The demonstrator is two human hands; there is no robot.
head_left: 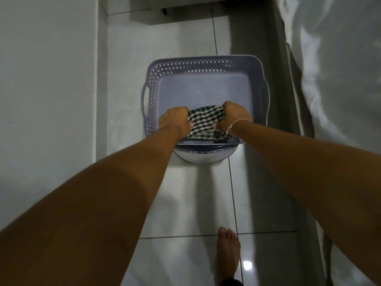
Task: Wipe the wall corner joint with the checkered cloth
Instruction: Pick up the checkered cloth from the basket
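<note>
The black-and-white checkered cloth [204, 122] is stretched between both hands over the near part of a lavender plastic basket [204, 62]. My left hand [175, 120] grips the cloth's left end. Its right end is bunched in my right hand [233, 118], which wears a thin white string at the wrist. The cloth's lower edge hangs inside the basket by the near rim. The white wall [45, 79] runs along the left, and its joint [97, 79] with the tiled skirting goes up the frame.
The basket rests on a round dark basin [204, 156] on the glossy white tiled floor [185, 203]. A bed edge with a pale cover [340, 79] fills the right side. My bare foot [226, 254] stands on the tiles below.
</note>
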